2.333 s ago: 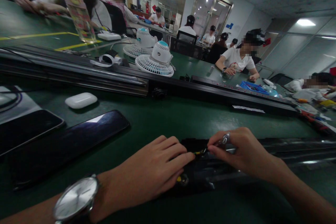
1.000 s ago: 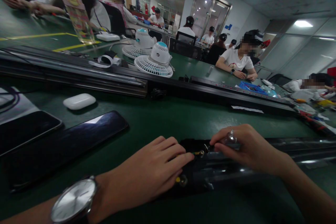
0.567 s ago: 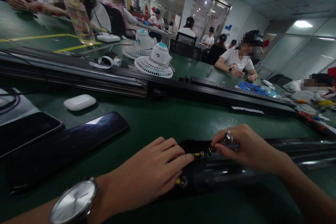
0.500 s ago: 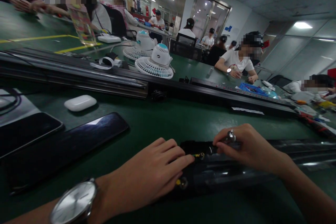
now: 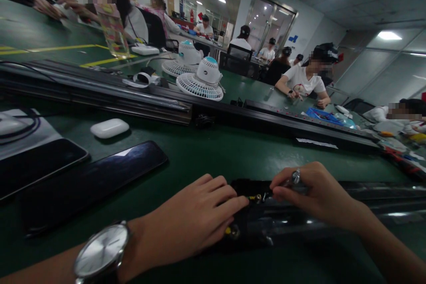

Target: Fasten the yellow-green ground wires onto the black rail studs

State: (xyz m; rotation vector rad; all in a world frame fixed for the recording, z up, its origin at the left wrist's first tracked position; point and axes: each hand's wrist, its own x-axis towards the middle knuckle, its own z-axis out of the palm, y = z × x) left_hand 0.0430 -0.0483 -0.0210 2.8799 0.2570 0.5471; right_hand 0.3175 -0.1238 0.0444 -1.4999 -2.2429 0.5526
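My left hand (image 5: 196, 213), a watch on its wrist, bends over the end of a long black rail (image 5: 282, 224). Its fingers are closed over a yellow-green wire (image 5: 252, 198); the thumb is hidden. The wire's ring terminal (image 5: 258, 197) shows just past the index fingertip. A second yellow-sleeved terminal (image 5: 233, 231) shows below that hand. To the right, my right hand (image 5: 309, 191), wearing a ring, pinches thumb against index finger. At its fingertips a small shiny metal piece (image 5: 265, 196), probably a screw, stands close to the ring terminal; its exact shape is blurred.
Two dark phones (image 5: 100, 182) and a white earbud case (image 5: 109, 128) lie to the left. A long black rail (image 5: 276, 120) crosses the green table behind my hands. Two white fans (image 5: 201, 80) and a drink bottle (image 5: 113, 31) stand beyond it. Several people sit farther off.
The small metal piece at my right fingertips is now closer to the ring terminal and shows more clearly. My left hand keeps its place on the wire. The view has shifted slightly.
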